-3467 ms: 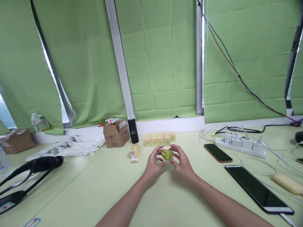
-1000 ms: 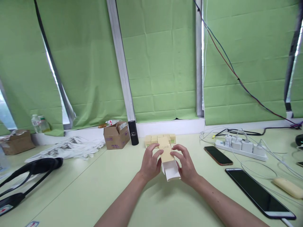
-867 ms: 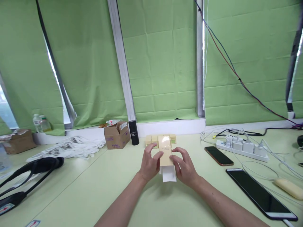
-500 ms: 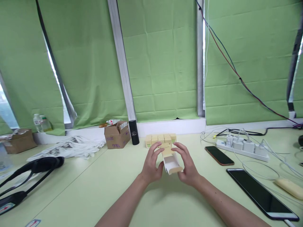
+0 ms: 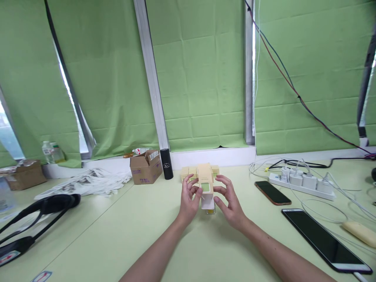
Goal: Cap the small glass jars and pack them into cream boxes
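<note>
A cream box (image 5: pixel 205 176) with a green square on its face is upright between my hands at the centre, with a white flap at its lower end. My left hand (image 5: pixel 189 197) grips its left side with thumb and fingers. On the other side, my right hand (image 5: pixel 230 201) has its fingers apart, the tips close to the box edge. Just below the box a small clear item with yellow (image 5: pixel 210 211) shows on the table. Several small cream boxes (image 5: pixel 185 171) stand in a row behind, partly hidden by the held box and my fingers.
A cardboard box (image 5: pixel 146 168) and a black cylinder (image 5: pixel 166 164) stand behind to the left. White straps (image 5: pixel 88 182) and a black headset-like item (image 5: pixel 55 203) lie further left. At right are a phone (image 5: pixel 272 192), a larger device (image 5: pixel 323 239) and a power strip (image 5: pixel 302 186) with cables.
The cream box has turned from showing its open white inside to showing its green-marked face. The small clear item with yellow has come into view below it. My right fingers have loosened.
</note>
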`<state>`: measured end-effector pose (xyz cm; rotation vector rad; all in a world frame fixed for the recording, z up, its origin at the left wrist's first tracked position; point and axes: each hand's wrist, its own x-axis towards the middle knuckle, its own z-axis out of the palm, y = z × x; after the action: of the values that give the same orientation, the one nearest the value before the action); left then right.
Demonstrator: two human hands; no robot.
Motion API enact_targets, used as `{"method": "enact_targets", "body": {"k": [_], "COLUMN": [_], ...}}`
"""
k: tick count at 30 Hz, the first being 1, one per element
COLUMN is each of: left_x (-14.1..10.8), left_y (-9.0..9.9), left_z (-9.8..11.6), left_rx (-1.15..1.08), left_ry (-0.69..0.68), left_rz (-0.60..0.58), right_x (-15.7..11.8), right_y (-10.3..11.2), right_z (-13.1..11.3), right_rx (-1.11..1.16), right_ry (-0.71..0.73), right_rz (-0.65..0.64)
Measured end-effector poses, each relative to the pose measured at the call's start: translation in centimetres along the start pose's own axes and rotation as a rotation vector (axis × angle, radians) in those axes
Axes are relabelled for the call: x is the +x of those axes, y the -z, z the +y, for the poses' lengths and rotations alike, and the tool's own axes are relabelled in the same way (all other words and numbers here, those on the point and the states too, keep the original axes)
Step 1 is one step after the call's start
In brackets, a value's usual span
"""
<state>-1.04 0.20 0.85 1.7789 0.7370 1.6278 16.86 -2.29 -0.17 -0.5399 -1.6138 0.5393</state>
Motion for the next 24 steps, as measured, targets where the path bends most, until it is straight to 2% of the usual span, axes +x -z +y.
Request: {"method": "enact_targets", "body": {"k": [4, 8, 16, 20, 24], "left_x": [0.1, 0.0, -0.5, -0.6, -0.5], "left_y": [-0.1, -0.3, 0.2, 0.3, 0.1], "left_z": [0.1, 0.3, 0.6, 0.6, 0.4], "left_rx": [0.018, 0.091, 0.171, 0.174, 0.157], "left_ry": [0.055, 0.042, -0.089, -0.062, -0.040], "left_rz": [0.018, 0.028, -0.091, -0.131, -0.100], "right_x": [-0.1, 0.0, 0.5, 0.7, 0.6], "right_y": [0.0, 0.1, 0.5, 0.6, 0.6], "right_z": [0.5, 0.8, 1.3, 1.3, 1.3], "right_rx": [-0.023, 0.024, 0.127, 0.167, 0.187], "right_ry": [-0.037, -0.079, -0.160, -0.174, -0.192], "right_rz": [-0.044, -0.037, 0.021, 0.026, 0.018]}}
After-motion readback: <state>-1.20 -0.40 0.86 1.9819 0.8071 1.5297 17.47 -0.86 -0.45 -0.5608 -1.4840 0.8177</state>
